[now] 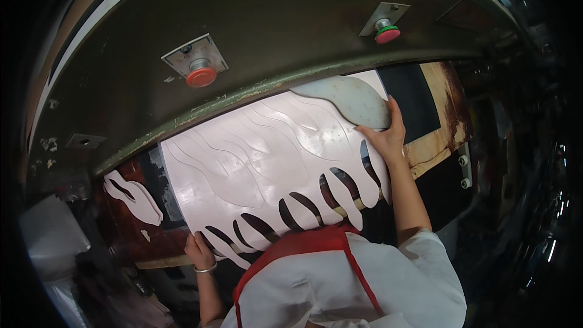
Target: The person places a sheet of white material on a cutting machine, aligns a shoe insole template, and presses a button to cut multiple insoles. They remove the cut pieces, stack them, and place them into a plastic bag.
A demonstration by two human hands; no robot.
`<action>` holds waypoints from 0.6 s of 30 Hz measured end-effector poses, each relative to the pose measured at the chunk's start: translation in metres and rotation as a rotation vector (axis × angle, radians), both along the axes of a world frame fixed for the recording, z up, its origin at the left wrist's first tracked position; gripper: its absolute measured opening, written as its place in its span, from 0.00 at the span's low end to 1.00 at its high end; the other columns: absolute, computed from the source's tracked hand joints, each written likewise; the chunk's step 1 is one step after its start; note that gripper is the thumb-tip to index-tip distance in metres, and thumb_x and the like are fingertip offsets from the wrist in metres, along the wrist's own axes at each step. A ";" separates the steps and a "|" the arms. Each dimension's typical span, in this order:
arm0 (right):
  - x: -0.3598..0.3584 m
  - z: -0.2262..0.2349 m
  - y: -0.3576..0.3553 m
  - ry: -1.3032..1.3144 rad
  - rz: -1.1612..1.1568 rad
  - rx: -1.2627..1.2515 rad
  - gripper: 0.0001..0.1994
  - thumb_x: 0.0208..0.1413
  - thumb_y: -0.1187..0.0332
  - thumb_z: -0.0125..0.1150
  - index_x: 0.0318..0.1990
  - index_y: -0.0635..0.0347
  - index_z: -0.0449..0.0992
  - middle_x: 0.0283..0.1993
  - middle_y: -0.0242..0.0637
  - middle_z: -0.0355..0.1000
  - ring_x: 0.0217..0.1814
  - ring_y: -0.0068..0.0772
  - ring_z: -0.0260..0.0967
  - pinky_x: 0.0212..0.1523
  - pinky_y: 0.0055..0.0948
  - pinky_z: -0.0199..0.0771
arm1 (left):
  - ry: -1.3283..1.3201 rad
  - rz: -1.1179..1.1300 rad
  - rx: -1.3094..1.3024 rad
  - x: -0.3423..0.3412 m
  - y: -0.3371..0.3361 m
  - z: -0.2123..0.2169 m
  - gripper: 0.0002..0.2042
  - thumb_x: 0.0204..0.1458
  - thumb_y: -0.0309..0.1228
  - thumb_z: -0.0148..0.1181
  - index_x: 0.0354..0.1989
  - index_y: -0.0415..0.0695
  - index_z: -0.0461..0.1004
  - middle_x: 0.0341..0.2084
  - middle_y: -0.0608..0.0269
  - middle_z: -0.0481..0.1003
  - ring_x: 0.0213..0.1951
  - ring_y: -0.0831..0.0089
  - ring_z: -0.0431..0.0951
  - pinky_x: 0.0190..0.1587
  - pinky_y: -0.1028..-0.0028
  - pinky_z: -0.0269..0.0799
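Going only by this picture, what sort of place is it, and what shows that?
Probably a factory cutting workshop: a dark green machine bears a red mushroom-head push button, the pale pink sheet has curved openings along its near edge, and pale cut-out pieces lie stacked at the left.

Legible text: none, from where I stand. Left metal plate [206, 47], behind the red push button [201, 75] on the dark green machine front [279, 30]: faint dark marks on its pale face, left of the button, perhaps lettering; too small and blurred to read. Right metal plate [381, 14], behind the red-and-green push button [387, 34]: any print likewise unreadable at this size.
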State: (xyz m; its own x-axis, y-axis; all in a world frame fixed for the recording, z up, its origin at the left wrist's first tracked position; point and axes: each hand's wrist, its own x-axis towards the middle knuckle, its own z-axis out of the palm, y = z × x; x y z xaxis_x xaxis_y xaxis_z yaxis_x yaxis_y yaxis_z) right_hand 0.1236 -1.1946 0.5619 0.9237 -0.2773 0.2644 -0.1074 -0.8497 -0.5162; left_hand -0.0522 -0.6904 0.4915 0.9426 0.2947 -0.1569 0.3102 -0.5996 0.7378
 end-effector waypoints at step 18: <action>0.183 0.084 0.082 -0.211 0.112 -0.231 0.50 0.49 0.54 0.64 0.67 0.73 0.36 0.70 0.67 0.32 0.71 0.70 0.32 0.68 0.55 0.38 | 0.068 0.031 -0.067 0.148 0.008 0.033 0.17 0.63 0.36 0.44 0.30 0.34 0.70 0.17 0.50 0.71 0.19 0.66 0.68 0.24 0.65 0.62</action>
State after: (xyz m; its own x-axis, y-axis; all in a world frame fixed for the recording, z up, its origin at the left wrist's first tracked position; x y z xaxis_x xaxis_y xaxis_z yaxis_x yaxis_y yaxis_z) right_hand 0.3071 -1.1131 0.6463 0.8631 -0.0877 0.4974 0.0818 -0.9475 -0.3091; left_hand 0.0960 -0.6822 0.5242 0.9198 0.3098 -0.2410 0.3787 -0.5390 0.7524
